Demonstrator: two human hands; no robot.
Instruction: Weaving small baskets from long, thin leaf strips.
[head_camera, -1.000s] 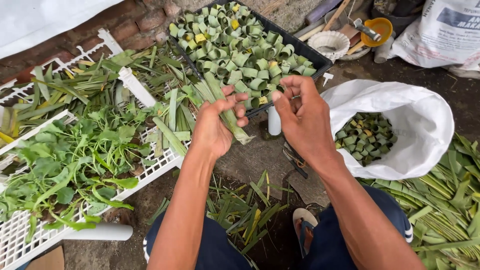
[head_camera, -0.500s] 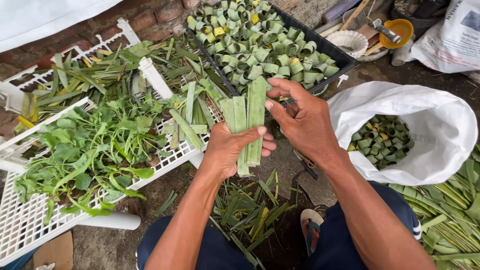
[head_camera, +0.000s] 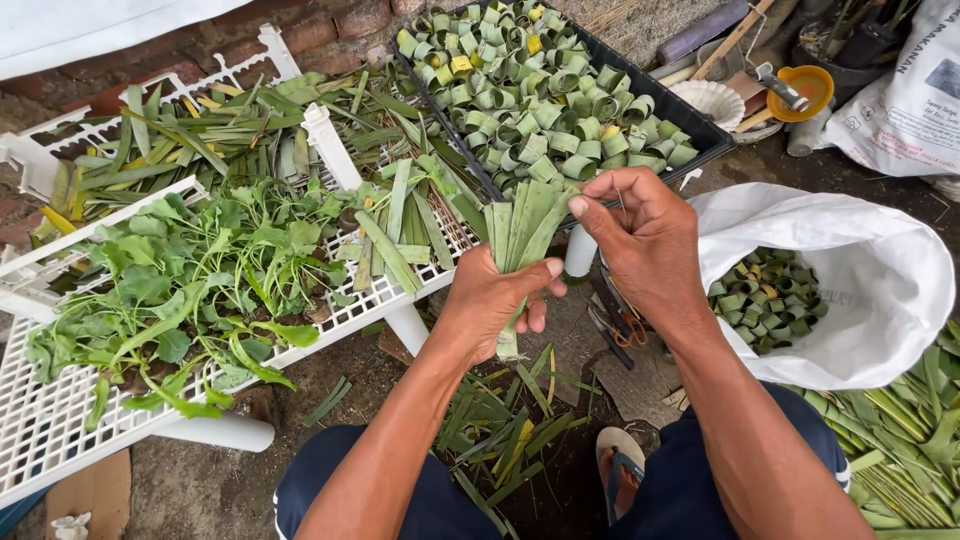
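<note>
My left hand (head_camera: 496, 300) grips a bunch of cut green leaf strips (head_camera: 522, 232), held upright with their tops fanned out. My right hand (head_camera: 645, 245) pinches the top of the rightmost strip between thumb and forefinger. Just behind both hands, a black tray (head_camera: 703, 133) is filled with several rolled green leaf rings (head_camera: 545, 95). To the right, an open white sack (head_camera: 880, 290) holds more rolled leaf rings (head_camera: 762, 295).
A white plastic rack (head_camera: 60, 420) on the left carries leafy green plants (head_camera: 200, 280) and loose leaf strips (head_camera: 210, 135). Trimmings (head_camera: 500, 430) lie on the ground between my legs. Long leaves (head_camera: 900, 440) are piled at right. An orange bowl (head_camera: 805, 90) and a white bag (head_camera: 910, 100) stand behind.
The bunch of strips has been raised upright in my left hand, and my right hand has moved from beside the bunch to pinching its top right strip.
</note>
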